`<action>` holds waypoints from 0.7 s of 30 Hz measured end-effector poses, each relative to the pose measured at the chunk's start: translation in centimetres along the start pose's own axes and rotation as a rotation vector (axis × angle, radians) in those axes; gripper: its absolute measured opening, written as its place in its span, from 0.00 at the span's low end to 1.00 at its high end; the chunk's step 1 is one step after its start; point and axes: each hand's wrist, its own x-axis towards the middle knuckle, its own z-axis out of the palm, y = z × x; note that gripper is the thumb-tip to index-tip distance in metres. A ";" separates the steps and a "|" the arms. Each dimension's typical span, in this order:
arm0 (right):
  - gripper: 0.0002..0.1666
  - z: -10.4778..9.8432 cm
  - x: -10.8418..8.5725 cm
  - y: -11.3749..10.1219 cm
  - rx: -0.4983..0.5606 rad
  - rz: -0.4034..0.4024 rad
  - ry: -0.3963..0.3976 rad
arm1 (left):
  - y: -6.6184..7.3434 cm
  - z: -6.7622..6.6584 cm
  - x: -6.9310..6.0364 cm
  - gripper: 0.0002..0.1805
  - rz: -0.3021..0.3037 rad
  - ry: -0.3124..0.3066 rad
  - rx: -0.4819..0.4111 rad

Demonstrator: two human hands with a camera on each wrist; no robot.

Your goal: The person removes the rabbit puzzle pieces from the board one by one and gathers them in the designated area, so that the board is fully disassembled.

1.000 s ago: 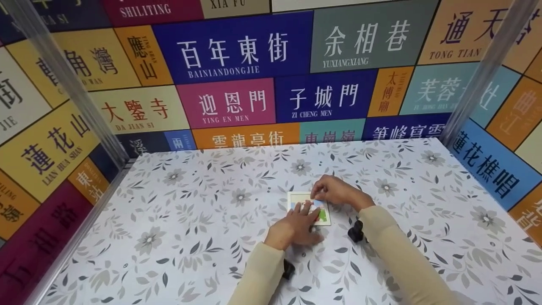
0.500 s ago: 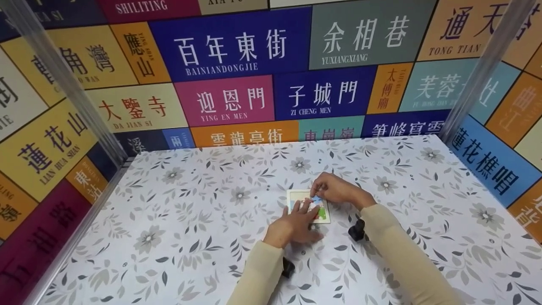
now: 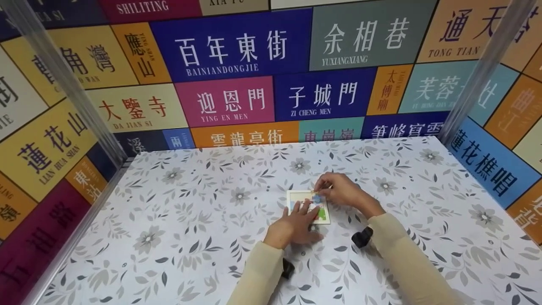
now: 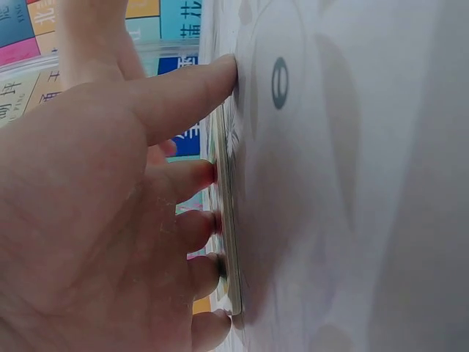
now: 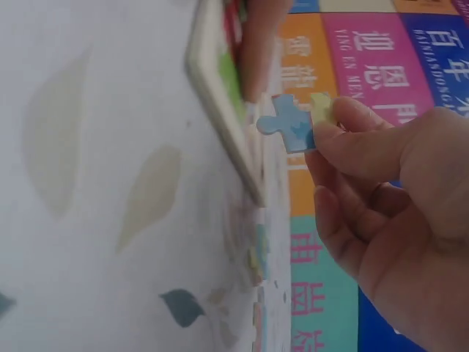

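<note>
A small jigsaw puzzle in a pale tray (image 3: 289, 199) lies on the table, its colourful picture partly covered. My left hand (image 3: 293, 226) rests on it with fingers spread and fairly straight; in the left wrist view the fingertips (image 4: 201, 231) touch the tray's edge and the thumb touches the tabletop. Thumb and index of my right hand (image 5: 388, 169) pinch a blue and yellow jigsaw piece (image 5: 293, 128). That piece is raised off the tray, near its far right corner. In the head view my right hand (image 3: 342, 190) hides the ground behind it.
Low on the table beyond the tray, a few blurred jigsaw pieces (image 5: 260, 253) show in the right wrist view. The flower-patterned tabletop (image 3: 203, 203) meets sign-covered walls (image 3: 233, 46), with clear posts (image 3: 478, 80) at the corners. Black wrist devices (image 3: 362, 237) sit under both forearms.
My right hand and forearm have shifted slightly to the right, and the blue jigsaw piece shows more clearly at its fingertips. The left hand keeps its place on the tray.
</note>
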 end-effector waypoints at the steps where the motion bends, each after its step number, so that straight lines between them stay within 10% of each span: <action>1: 0.05 -0.1 -0.2 0.0 0.012 0.013 0.020 | 0.0 0.0 0.0 0.44 0.000 -0.001 -0.001; 21: 0.15 -6.0 -3.3 5.2 0.122 0.289 0.261 | 0.1 0.1 -0.3 0.43 -0.007 0.006 -0.048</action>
